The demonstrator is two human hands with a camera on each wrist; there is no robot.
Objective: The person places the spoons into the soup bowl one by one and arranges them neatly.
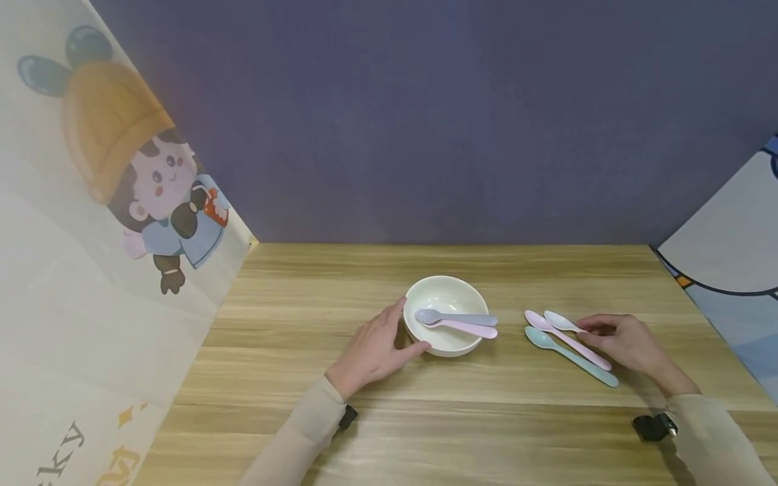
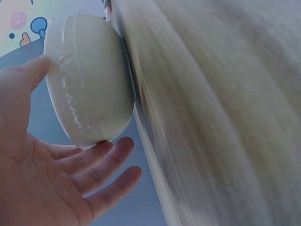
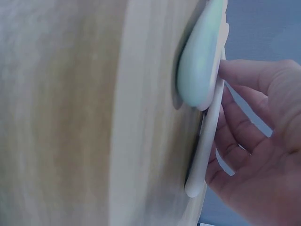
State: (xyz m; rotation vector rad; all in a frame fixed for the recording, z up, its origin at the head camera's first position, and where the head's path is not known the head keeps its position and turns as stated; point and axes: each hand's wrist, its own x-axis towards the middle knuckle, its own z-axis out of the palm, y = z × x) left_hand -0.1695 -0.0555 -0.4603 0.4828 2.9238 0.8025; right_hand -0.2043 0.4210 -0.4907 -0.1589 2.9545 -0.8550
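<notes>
A white bowl (image 1: 446, 287) stands on the table, and a grey-lavender spoon (image 1: 464, 318) and a pink spoon (image 1: 471, 329) lean inside with their handles over its right rim. My left hand (image 1: 373, 347) rests against the bowl's left side, thumb and fingers spread along it. In the left wrist view, raised lettering shows on the bowl (image 2: 89, 80). To the right, my right hand (image 1: 629, 344) pinches a white spoon (image 1: 560, 321) by its handle. Beside it lie a second pink spoon (image 1: 568, 339) and a mint-green spoon (image 1: 571, 356). The white handle (image 3: 207, 146) shows near my right fingers.
The wood-grain table (image 1: 425, 432) meets a dark blue-grey panel (image 1: 450, 121) at the back. A white wall with a cartoon figure (image 1: 164, 175) borders the left, and a printed panel (image 1: 729, 229) the right. Each wrist wears a black device (image 1: 653, 426).
</notes>
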